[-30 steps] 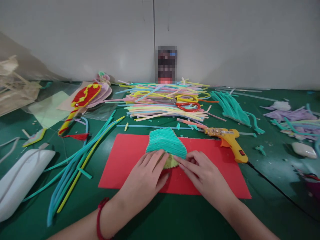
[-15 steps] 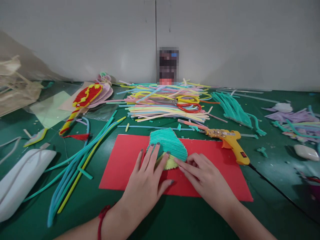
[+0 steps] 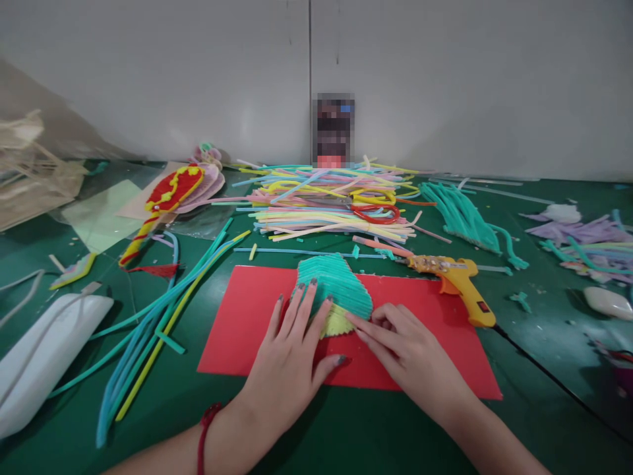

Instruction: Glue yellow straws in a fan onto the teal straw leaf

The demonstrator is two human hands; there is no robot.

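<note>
A teal ribbed craft piece (image 3: 336, 282) with a yellow lower part (image 3: 337, 323) lies on a red sheet (image 3: 247, 310). My left hand (image 3: 291, 356) lies flat on the piece's left side, fingers spread and stretched out. At the piece's lower right edge, my right hand (image 3: 403, 346) has its fingers together, fingertips pressing where teal meets yellow. A red cord circles my left wrist.
A yellow glue gun (image 3: 457, 282) lies at the sheet's right edge, its black cord running right. Behind are a heap of coloured strips (image 3: 321, 204) with red scissors (image 3: 373, 212), a teal bundle (image 3: 459, 214) and a red-yellow ornament (image 3: 163, 198). Long teal strips (image 3: 148, 330) and a white object (image 3: 44, 349) lie left.
My left hand, curled over the piece's lower edge a second ago, has opened and spread flat on its left side. The right hand has stayed almost still.
</note>
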